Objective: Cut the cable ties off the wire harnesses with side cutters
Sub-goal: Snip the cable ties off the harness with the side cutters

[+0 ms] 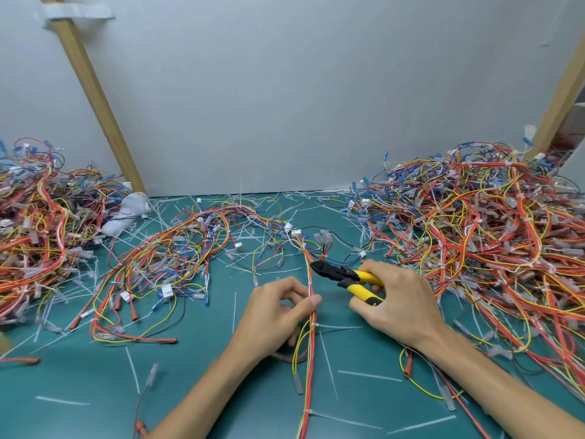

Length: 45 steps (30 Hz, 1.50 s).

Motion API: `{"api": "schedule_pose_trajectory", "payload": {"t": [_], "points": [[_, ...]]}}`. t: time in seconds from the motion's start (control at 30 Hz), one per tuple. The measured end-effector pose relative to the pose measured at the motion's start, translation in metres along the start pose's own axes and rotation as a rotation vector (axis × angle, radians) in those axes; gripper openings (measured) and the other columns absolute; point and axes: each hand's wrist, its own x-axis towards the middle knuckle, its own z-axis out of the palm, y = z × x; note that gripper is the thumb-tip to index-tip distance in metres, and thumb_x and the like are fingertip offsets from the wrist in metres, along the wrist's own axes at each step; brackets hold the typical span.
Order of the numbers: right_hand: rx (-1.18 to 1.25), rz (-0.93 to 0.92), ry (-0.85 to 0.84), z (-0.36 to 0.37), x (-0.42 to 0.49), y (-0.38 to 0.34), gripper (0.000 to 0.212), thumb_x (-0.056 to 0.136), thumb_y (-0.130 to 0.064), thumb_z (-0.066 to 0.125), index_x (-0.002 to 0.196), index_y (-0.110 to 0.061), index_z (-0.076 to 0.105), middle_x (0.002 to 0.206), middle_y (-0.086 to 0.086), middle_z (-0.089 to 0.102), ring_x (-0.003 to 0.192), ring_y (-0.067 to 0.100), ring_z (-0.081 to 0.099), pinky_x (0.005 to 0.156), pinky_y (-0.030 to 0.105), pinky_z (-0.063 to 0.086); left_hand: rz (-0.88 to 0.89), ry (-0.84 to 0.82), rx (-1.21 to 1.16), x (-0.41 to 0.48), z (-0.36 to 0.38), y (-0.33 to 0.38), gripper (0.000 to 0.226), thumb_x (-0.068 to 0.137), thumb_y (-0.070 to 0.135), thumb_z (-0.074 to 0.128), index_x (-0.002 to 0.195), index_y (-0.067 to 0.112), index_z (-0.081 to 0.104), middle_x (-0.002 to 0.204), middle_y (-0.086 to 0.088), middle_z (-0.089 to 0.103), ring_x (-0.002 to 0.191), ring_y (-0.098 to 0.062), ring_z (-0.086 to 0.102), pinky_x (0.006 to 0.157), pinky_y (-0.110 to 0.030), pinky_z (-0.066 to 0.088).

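Note:
A wire harness [311, 350] of red, orange and yellow wires runs from the bottom edge up the middle of the green mat. My left hand [278, 315] pinches it between thumb and fingers. White cable ties [314, 325] wrap the bundle just below my thumb and further down near the bottom edge. My right hand [399, 302] grips the yellow handles of the side cutters [345, 275]. Their black jaws point left and sit against the harness, a little above my left thumb.
A big heap of harnesses [484, 248] fills the right side, another heap [41, 236] the left, and a looser bundle [177, 264] lies centre-left. Cut white tie pieces [133, 369] litter the green mat [79, 407]. A grey wall with wooden struts stands behind.

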Motion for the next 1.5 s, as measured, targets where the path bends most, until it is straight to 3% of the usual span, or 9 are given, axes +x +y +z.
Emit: {"api": "schedule_pose_trajectory", "payload": {"t": [0.23, 0.4, 0.6, 0.7, 0.83, 1.13, 1.3, 1.4, 1.5], "points": [[0.019, 0.0, 0.039, -0.002, -0.001, 0.002, 0.024, 0.064, -0.05, 0.056, 0.081, -0.034, 0.056, 0.063, -0.014, 0.054, 0.059, 0.002, 0.046, 0.052, 0.025, 0.036, -0.003, -0.049, 0.256, -0.005, -0.002, 0.009, 0.035, 0.086, 0.041, 0.069, 0.065, 0.016, 0.056, 0.051, 0.008, 0.061, 0.036, -0.012, 0.057, 0.043, -0.018, 0.041], [0.043, 0.013, 0.065, -0.003, -0.001, 0.004, 0.023, 0.065, -0.049, 0.059, 0.082, -0.033, 0.055, 0.067, -0.014, 0.056, 0.062, 0.002, 0.05, 0.053, 0.023, 0.039, -0.151, -0.44, 0.35, 0.002, -0.023, 0.035, 0.041, 0.101, 0.043, 0.041, 0.079, 0.015, 0.061, 0.06, 0.008, 0.063, 0.052, -0.01, 0.062, 0.051, -0.022, 0.051], [0.077, 0.02, 0.111, -0.004, 0.0, 0.004, 0.026, 0.066, -0.048, 0.062, 0.089, -0.035, 0.058, 0.069, -0.016, 0.053, 0.062, 0.005, 0.045, 0.051, 0.017, 0.029, -0.296, -0.7, 0.681, -0.013, -0.034, 0.063, 0.049, 0.082, 0.065, 0.06, 0.081, 0.016, 0.061, 0.074, 0.005, 0.072, 0.059, -0.011, 0.065, 0.061, -0.022, 0.052], [0.12, 0.046, 0.132, -0.004, 0.001, 0.006, 0.026, 0.067, -0.048, 0.061, 0.088, -0.035, 0.058, 0.069, -0.015, 0.053, 0.063, 0.009, 0.047, 0.053, 0.023, 0.03, -0.243, -0.611, 0.901, -0.023, -0.02, 0.062, 0.06, 0.073, 0.071, 0.065, 0.08, 0.012, 0.064, 0.078, -0.002, 0.071, 0.074, -0.018, 0.064, 0.061, -0.028, 0.046], [0.176, 0.08, 0.169, -0.003, 0.002, 0.009, 0.022, 0.07, -0.049, 0.061, 0.085, -0.033, 0.055, 0.069, -0.012, 0.054, 0.065, 0.016, 0.052, 0.055, 0.027, 0.035, -0.223, -0.463, 0.812, -0.027, -0.009, 0.059, 0.038, 0.079, 0.052, 0.069, 0.07, 0.015, 0.061, 0.069, 0.004, 0.072, 0.06, -0.002, 0.059, 0.053, -0.02, 0.042], [0.491, 0.192, 0.234, -0.003, 0.008, 0.019, 0.021, 0.089, -0.038, 0.068, 0.09, -0.02, 0.058, 0.068, -0.004, 0.057, 0.064, 0.018, 0.053, 0.06, 0.034, 0.04, -0.354, -0.178, -0.281, -0.009, 0.002, 0.066, 0.023, 0.092, 0.0, 0.061, 0.112, 0.0, 0.05, 0.075, -0.014, 0.071, 0.063, -0.028, 0.071, 0.059, -0.031, 0.059], [0.56, 0.228, 0.219, -0.004, 0.007, 0.022, 0.02, 0.091, -0.037, 0.065, 0.085, -0.021, 0.055, 0.063, -0.004, 0.053, 0.06, 0.014, 0.049, 0.055, 0.021, 0.032, -0.431, -0.047, -0.584, -0.008, 0.024, 0.058, 0.018, 0.1, -0.004, 0.041, 0.113, 0.008, 0.037, 0.086, -0.013, 0.074, 0.07, -0.037, 0.072, 0.059, -0.037, 0.06], [0.563, 0.224, 0.203, -0.004, 0.008, 0.021, 0.023, 0.091, -0.038, 0.065, 0.084, -0.019, 0.055, 0.066, 0.001, 0.055, 0.062, 0.017, 0.05, 0.055, 0.024, 0.033, -0.344, 0.001, -0.407, -0.012, 0.037, 0.042, 0.012, 0.101, 0.005, 0.045, 0.104, 0.015, 0.039, 0.094, -0.014, 0.07, 0.064, -0.036, 0.071, 0.062, -0.045, 0.061], [0.584, 0.213, 0.198, -0.004, 0.008, 0.02, 0.029, 0.09, -0.044, 0.064, 0.084, -0.016, 0.057, 0.068, 0.004, 0.057, 0.064, 0.019, 0.051, 0.06, 0.028, 0.037, 0.028, 0.172, 0.235, -0.01, 0.035, 0.022, 0.013, 0.093, 0.026, 0.059, 0.094, 0.029, 0.046, 0.085, 0.011, 0.069, 0.054, -0.014, 0.062, 0.065, -0.038, 0.054]]}}
